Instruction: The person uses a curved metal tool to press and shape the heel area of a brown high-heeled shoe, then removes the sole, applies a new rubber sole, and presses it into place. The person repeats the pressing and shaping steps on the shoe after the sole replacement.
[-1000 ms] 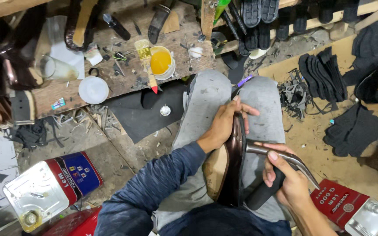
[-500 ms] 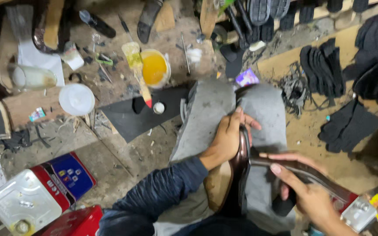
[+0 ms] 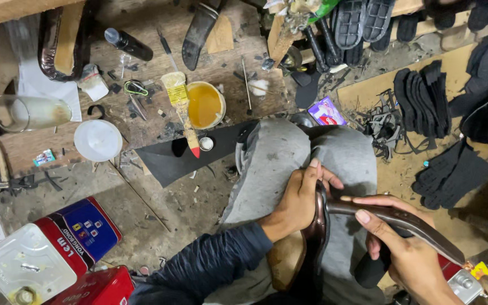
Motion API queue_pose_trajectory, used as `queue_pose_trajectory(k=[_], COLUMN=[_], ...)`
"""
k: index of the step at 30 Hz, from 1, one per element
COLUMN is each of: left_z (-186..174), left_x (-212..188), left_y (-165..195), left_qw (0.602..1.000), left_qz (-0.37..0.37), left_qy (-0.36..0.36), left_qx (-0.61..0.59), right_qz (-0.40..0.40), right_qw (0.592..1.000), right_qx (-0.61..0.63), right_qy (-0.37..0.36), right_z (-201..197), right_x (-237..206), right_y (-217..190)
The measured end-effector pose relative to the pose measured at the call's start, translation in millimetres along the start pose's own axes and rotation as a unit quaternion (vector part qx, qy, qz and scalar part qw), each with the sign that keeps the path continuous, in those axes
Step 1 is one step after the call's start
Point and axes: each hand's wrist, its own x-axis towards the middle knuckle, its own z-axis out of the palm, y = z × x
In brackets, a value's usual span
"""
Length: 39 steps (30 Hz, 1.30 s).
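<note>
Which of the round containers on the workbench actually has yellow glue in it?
The open tub of yellow glue, with the brush resting beside it. The white lid further left is flat and white, the small cap tiny.

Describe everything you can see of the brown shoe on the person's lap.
The glossy dark-brown leather shoe lies on its side across the grey-trousered lap, its tan sole face turned left. The upper looks polished and smooth. The left hand clamps over it from above, fingers curled across the edge. A long brown strip extends from it rightward, pinched by the right hand, which also grips a black handle. The shoe's lower end is cut off by the frame.
</note>
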Motion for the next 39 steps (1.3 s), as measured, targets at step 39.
queue_pose_trajectory(k=[39], left_z=[1], left_x=[-110], left_y=[42], left_qw=[0.952], left_qz=[0.167], left_qy=[-0.053], left_qx=[0.251], right_qz=[-0.241], right_qw=[0.967], right_qx=[0.070], right_qy=[0.033], right_z=[-18], right_x=[-22], right_y=[52])
